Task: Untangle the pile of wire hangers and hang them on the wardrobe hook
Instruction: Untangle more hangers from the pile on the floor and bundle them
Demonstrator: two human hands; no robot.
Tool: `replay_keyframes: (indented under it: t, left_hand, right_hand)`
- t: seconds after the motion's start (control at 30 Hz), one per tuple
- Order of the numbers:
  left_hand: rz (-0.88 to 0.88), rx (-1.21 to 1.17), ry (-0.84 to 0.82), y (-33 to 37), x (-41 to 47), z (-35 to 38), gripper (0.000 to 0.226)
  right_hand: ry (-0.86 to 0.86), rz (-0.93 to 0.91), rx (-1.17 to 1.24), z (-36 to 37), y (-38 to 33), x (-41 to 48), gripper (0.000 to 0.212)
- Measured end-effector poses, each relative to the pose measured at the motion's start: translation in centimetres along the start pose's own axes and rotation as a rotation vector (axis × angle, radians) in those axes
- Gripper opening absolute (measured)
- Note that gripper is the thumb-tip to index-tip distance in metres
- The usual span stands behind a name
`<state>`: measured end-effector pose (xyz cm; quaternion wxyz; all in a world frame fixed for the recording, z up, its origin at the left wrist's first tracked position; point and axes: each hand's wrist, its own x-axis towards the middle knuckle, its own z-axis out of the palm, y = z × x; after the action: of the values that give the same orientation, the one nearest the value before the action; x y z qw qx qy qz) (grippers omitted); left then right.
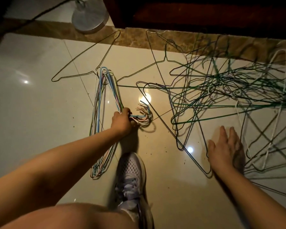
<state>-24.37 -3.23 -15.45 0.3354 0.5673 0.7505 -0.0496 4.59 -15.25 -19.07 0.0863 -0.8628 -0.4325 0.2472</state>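
My left hand is closed around the necks of a bundle of pastel blue, pink and white wire hangers that lies flat on the tiled floor, with their hooks fanning out to the right of my fist. My right hand hovers open with fingers spread, just left of a tangled pile of green, dark and white wire hangers spread over the floor at the right. A single dark hanger lies apart at the upper left. No wardrobe hook is in view.
My shoe and bare knee are at the bottom centre. A round metal stand base with a black cable stands at the top. Dark wooden furniture runs along the top right, behind a brown marble floor strip.
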Motion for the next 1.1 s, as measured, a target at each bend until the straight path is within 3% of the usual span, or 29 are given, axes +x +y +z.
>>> replay_keyframes:
  t: [0.13, 0.23, 0.37, 0.47, 0.6, 0.8, 0.93, 1.1]
  left_hand:
    - [-0.034, -0.066, -0.001, 0.4, -0.5, -1.0, 0.085]
    - [0.026, -0.005, 0.147, 2.1, -0.7, -2.5, 0.096]
    - [0.361, 0.184, 0.23, 8.3, -0.9, -2.5, 0.088]
    - [0.614, 0.288, 0.103, 13.9, -0.2, -0.2, 0.073]
    - [0.764, 0.415, -0.026, 19.3, 1.3, 3.5, 0.052]
    - [0.989, 0.462, -0.041, 23.0, 2.3, 7.7, 0.038]
    - [0.957, 0.492, -0.019, 22.9, 3.5, 9.5, 0.038]
    - [0.955, 0.409, -0.051, 23.0, 4.7, 10.2, 0.031]
  right_hand:
    - [0.068, -0.007, 0.091, -0.3, -0.1, 0.5, 0.059]
    - [0.114, -0.004, 0.209, -1.1, -0.9, 0.5, 0.054]
    - [0.221, 0.056, 0.417, -2.1, -2.5, 0.5, 0.046]
    - [0.296, 0.145, 0.569, -2.2, -2.9, 1.6, 0.045]
    - [0.306, 0.246, 0.7, -2.8, -2.8, 2.9, 0.047]
    - [0.267, 0.145, 0.432, -2.2, -1.4, 3.7, 0.052]
    - [0.201, 0.196, 0.219, -1.6, -0.3, 4.5, 0.052]
    - [0.234, 0.275, 0.152, -2.1, 0.3, 5.4, 0.039]
